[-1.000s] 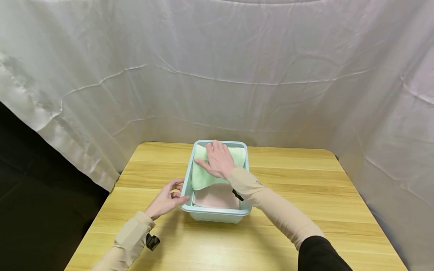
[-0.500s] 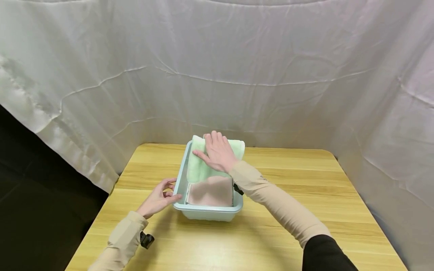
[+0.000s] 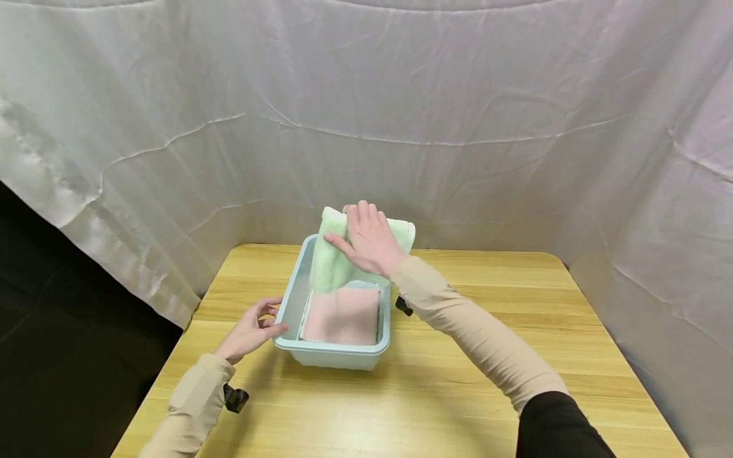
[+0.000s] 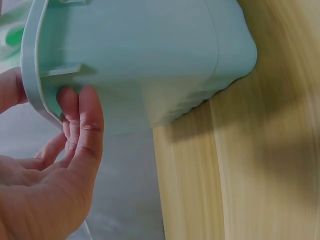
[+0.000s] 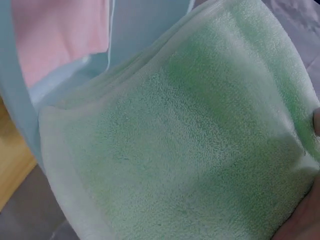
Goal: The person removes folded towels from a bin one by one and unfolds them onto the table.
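Note:
A light blue plastic basin (image 3: 338, 348) stands on the table, seen in all views. At its left side my left hand (image 3: 252, 329) grips the rim, fingers curled under the outer edge and thumb over it. A folded pale green towel (image 3: 330, 264) hangs above the far part of the basin, held in my right hand (image 3: 372, 245). That hand's fingers lie over the towel, and its underside is hidden in the head view. In the right wrist view the green towel (image 5: 180, 140) fills most of the picture. A folded pink cloth (image 3: 342, 316) lies inside the basin.
The wooden table (image 3: 469, 356) extends to both sides of the basin. Light grey curtains (image 3: 401, 114) hang behind and beside it. A black cloth (image 3: 74, 331) shows at the far left. A small black camera (image 3: 235, 398) sits on the left wrist.
My right hand has lifted the green towel up out of the basin. The basin has slid left together with my left hand, and more of the pink cloth shows.

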Tool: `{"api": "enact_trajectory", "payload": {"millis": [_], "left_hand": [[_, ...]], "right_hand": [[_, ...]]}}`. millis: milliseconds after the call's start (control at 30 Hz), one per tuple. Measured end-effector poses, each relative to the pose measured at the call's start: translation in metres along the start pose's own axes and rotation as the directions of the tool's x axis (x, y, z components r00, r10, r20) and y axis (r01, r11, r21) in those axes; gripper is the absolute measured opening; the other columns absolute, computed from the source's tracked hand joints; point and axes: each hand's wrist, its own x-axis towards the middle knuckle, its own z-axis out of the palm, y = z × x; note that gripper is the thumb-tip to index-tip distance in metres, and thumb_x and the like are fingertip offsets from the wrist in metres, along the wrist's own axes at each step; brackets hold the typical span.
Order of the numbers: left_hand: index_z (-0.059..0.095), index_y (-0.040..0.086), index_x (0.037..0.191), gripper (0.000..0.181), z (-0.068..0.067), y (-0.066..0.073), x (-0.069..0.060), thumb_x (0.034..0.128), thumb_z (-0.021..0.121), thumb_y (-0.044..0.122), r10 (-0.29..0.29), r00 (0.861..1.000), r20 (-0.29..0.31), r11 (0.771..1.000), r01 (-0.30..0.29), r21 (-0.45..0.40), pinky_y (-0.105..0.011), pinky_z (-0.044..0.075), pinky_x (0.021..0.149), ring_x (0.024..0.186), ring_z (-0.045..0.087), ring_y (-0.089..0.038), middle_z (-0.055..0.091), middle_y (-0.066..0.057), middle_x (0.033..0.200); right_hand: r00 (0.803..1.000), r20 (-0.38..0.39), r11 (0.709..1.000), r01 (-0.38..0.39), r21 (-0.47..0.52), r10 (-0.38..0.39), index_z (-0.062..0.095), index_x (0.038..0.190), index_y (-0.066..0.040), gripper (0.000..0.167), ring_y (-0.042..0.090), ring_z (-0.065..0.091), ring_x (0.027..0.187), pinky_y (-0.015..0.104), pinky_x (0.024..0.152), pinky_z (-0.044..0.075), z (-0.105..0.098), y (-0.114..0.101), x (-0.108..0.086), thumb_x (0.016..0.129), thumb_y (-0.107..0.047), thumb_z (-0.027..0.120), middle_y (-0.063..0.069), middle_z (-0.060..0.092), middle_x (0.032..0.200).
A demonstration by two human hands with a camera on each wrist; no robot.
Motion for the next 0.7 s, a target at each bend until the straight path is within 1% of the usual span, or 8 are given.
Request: {"api": "enact_trajectory", "payload": {"millis": [167, 267, 367, 500, 700], "left_hand": [[0.034, -0.012, 0.147, 0.067, -0.016, -0.004, 0.000, 0.0890, 0.066, -0.002, 0.005, 1.000, -0.030, 0.999, -0.004, 0.036, -0.020, 0.055, 0.073, 0.083, 0.062, -0.008, 0.054, -0.032, 0.122], [0.034, -0.012, 0.146, 0.066, -0.027, -0.007, -0.001, 0.0894, 0.066, -0.002, 0.001, 0.998, -0.064, 0.998, 0.003, 0.064, -0.020, 0.055, 0.073, 0.084, 0.062, -0.007, 0.054, -0.034, 0.124], [0.036, -0.013, 0.146, 0.065, -0.040, -0.011, -0.002, 0.0896, 0.066, -0.001, -0.001, 0.994, -0.106, 0.995, 0.011, 0.101, -0.019, 0.054, 0.073, 0.084, 0.061, -0.003, 0.054, -0.035, 0.125], [0.037, -0.016, 0.144, 0.062, -0.059, -0.016, -0.003, 0.0905, 0.065, -0.001, 0.017, 0.987, -0.161, 0.987, 0.009, 0.161, -0.016, 0.052, 0.074, 0.086, 0.057, 0.004, 0.055, -0.037, 0.126], [0.037, -0.015, 0.145, 0.061, -0.086, -0.023, -0.003, 0.0936, 0.063, 0.003, 0.007, 0.981, -0.196, 0.979, 0.034, 0.203, -0.015, 0.051, 0.075, 0.087, 0.054, 0.011, 0.052, -0.039, 0.132]], "right_hand": [[1.000, -0.004, 0.999, -0.021, 0.032, 0.021, 0.044, 0.131, 0.001, 0.061, 0.033, 0.048, 0.101, 0.040, 0.087, 0.044, -0.012, 0.002, 0.003, 0.102, -0.052, 0.049, 0.017, 0.050, 0.110], [1.000, -0.012, 0.998, -0.027, 0.051, 0.028, 0.044, 0.129, 0.001, 0.059, 0.033, 0.047, 0.100, 0.040, 0.087, 0.043, -0.019, 0.003, 0.004, 0.102, -0.052, 0.049, 0.017, 0.049, 0.109], [0.999, -0.009, 0.997, -0.034, 0.070, 0.035, 0.044, 0.129, 0.001, 0.058, 0.034, 0.046, 0.100, 0.040, 0.088, 0.043, -0.023, 0.003, 0.003, 0.102, -0.050, 0.048, 0.017, 0.049, 0.109], [0.999, 0.013, 0.995, -0.047, 0.083, 0.046, 0.044, 0.129, 0.001, 0.056, 0.034, 0.047, 0.101, 0.041, 0.088, 0.043, -0.026, 0.004, 0.001, 0.103, -0.049, 0.048, 0.017, 0.048, 0.109], [0.998, 0.044, 0.992, -0.053, 0.110, 0.049, 0.044, 0.126, 0.001, 0.053, 0.034, 0.047, 0.099, 0.041, 0.086, 0.044, -0.023, 0.004, -0.006, 0.104, -0.047, 0.047, 0.016, 0.049, 0.106]]}}
